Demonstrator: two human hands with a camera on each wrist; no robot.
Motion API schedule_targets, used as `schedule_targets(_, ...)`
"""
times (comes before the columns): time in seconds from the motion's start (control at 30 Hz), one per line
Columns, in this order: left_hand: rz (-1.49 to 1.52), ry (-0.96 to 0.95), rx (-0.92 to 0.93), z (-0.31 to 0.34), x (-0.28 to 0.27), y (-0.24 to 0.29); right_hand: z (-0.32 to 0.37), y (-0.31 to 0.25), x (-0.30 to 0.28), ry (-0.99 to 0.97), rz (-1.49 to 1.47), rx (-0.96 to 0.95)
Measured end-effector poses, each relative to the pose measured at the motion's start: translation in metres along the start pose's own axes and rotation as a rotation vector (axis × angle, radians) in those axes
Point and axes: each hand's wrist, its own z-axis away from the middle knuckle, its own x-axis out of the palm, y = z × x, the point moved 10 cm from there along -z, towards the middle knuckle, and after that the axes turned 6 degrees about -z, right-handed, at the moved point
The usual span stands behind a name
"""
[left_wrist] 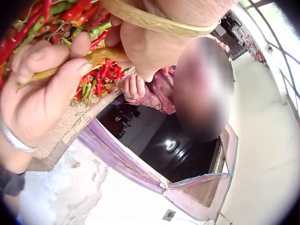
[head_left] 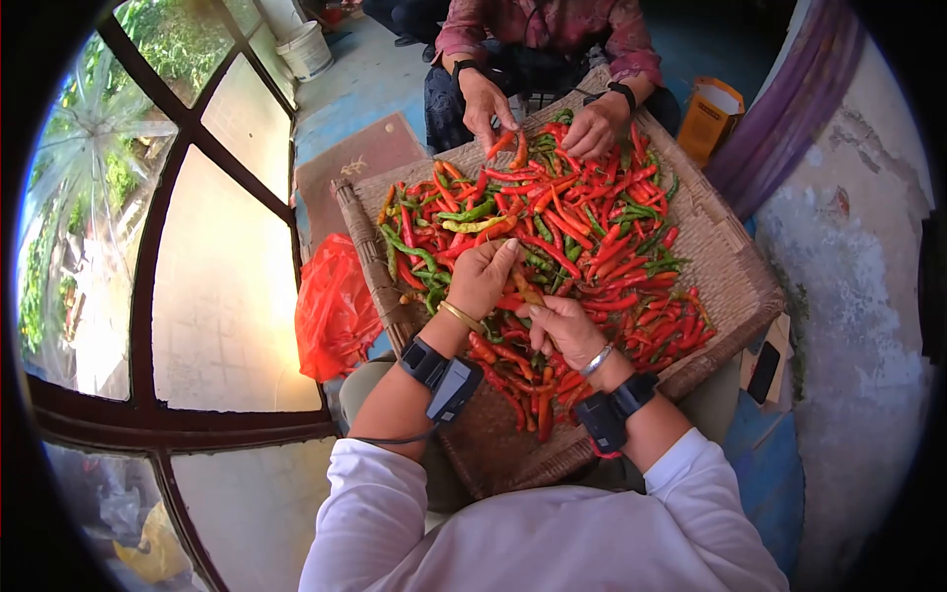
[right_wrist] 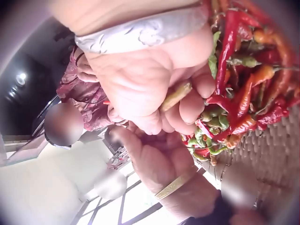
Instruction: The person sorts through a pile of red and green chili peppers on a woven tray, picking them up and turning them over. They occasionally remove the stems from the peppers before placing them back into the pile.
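Observation:
A yellowish-brown pepper (head_left: pixel 527 288) is held between both hands over a heap of mostly red peppers (head_left: pixel 617 266). My left hand (head_left: pixel 481 280), with a gold bangle, grips one end. The other end is pinched by my right hand (head_left: pixel 570 333), which wears a silver bangle. In the left wrist view the pepper (left_wrist: pixel 98 56) runs from the right hand (left_wrist: pixel 42 89) to the left hand (left_wrist: pixel 154 44). Part of the pepper (right_wrist: pixel 176 97) shows between the right hand's (right_wrist: pixel 140 79) curled fingers in the right wrist view, with the left hand (right_wrist: pixel 164 161) beyond.
The peppers lie on a woven tray (head_left: pixel 725 259). Across it, another person's hands (head_left: pixel 595 126) handle peppers. A red plastic bag (head_left: pixel 335 306) is at the left, beside glass-paned windows. An orange box (head_left: pixel 708 120) and a dark phone-like object (head_left: pixel 763 372) are at the right.

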Motion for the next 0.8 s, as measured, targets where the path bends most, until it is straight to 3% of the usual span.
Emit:
schedule_targets(0.03,0.203,-0.007,-0.123,0.0,-0.004,-0.005,0.0,-0.001,-0.001,0.0,-0.001,-0.001)
schedule_targets(0.07,0.202,-0.008,-0.123,-0.003,-0.009,-0.005,0.001,0.0,-0.002,0.015,-0.007,0.018)
schedule_targets(0.17,0.281,0.291,-0.013,-0.01,-0.052,-0.001,0.001,0.008,-0.008,0.041,0.013,0.068)
schedule_targets(0.2,0.281,0.293,-0.01,-0.014,-0.056,-0.006,0.002,0.011,-0.01,0.054,0.035,0.101)
schedule_targets(0.27,0.131,0.305,0.111,-0.019,-0.065,-0.003,0.003,0.008,-0.011,0.042,0.073,0.131)
schedule_targets(0.3,-0.131,0.254,0.116,-0.019,-0.062,0.005,0.003,0.007,-0.012,0.033,0.11,0.161)
schedule_targets(0.33,-0.128,0.259,0.123,-0.015,-0.062,0.009,0.001,0.003,-0.013,0.031,0.117,0.156)
schedule_targets(0.4,-0.866,0.155,0.204,-0.007,-0.037,0.027,-0.002,-0.032,-0.021,0.079,-0.256,-0.158)
schedule_targets(0.43,-0.972,0.127,0.24,-0.006,-0.029,0.025,-0.003,-0.041,-0.02,0.045,-0.459,-0.205)
schedule_targets(0.47,-0.97,0.13,0.243,-0.005,-0.025,0.023,-0.004,-0.041,-0.023,0.044,-0.454,-0.208)
schedule_targets(0.53,-1.244,0.081,0.228,-0.009,-0.012,0.015,-0.011,-0.032,-0.049,0.198,-0.453,-0.169)
schedule_targets(0.8,-1.199,0.015,0.014,-0.024,-0.008,-0.011,-0.002,-0.03,-0.065,0.414,-0.164,-0.286)
